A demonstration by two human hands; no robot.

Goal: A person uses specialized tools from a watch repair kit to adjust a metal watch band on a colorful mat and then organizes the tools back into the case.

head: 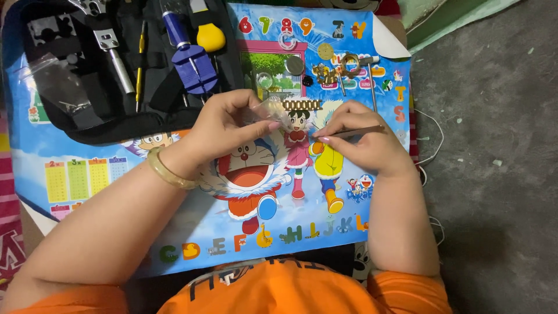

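Observation:
My left hand (pixel 229 125) pinches a small clear plastic bag (pixel 273 110) over a colourful cartoon mat (pixel 174 232). A pale bangle (pixel 168 171) sits on that wrist. My right hand (pixel 363 136) grips thin metal tweezers (pixel 354 132), their tip pointing left towards the bag. Just beyond the bag lies a gold watch band piece (pixel 302 104). The two hands are close together, almost touching.
A black tool case (pixel 93 116) lies open at the top left with a blue tool (pixel 192 64), a yellow-handled tool (pixel 209 35) and metal tools. Small watch parts (pixel 334 67) lie scattered at the mat's top right. Grey floor (pixel 494 145) is to the right.

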